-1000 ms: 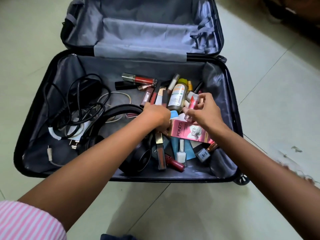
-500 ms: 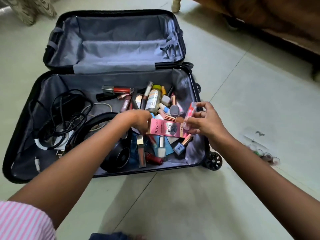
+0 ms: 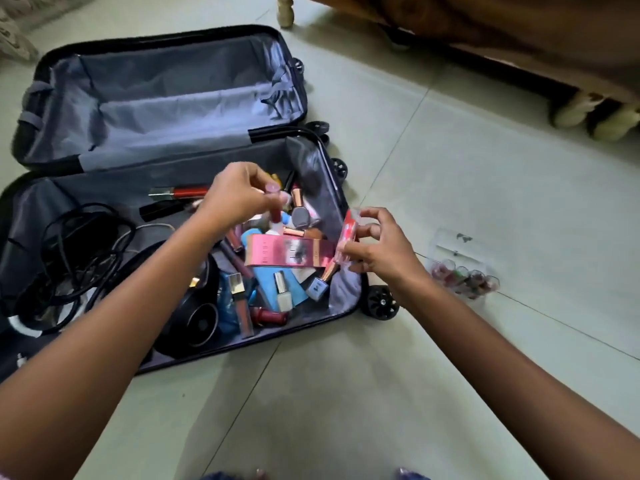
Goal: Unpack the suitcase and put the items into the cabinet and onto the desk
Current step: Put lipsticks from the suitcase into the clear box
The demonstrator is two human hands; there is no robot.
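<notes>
A black suitcase (image 3: 313,157) lies open on the floor, grey-lined. Its near half holds a heap of cosmetics: a pink carton (image 3: 287,254), nail polish bottles, lip gloss tubes, a red tube (image 3: 180,192). Black cables (image 3: 72,244) and black headphones (image 3: 197,317) fill its left side. My left hand (image 3: 235,195) is raised over the heap and pinches a small bottle with a pink cap and red body (image 3: 274,204). My right hand (image 3: 375,244) is at the suitcase's right rim and holds a slim pink and red packet (image 3: 348,233).
A clear plastic case of small round pots (image 3: 462,271) lies on the tiled floor right of the suitcase. Wooden furniture with pale turned legs (image 3: 588,112) stands at the back right. A suitcase wheel (image 3: 381,302) sticks out near my right wrist.
My left hand has risen from the heap with the small bottle. My right hand has carried the pink packet rightward to the suitcase's rim. The view has swung to the right.
</notes>
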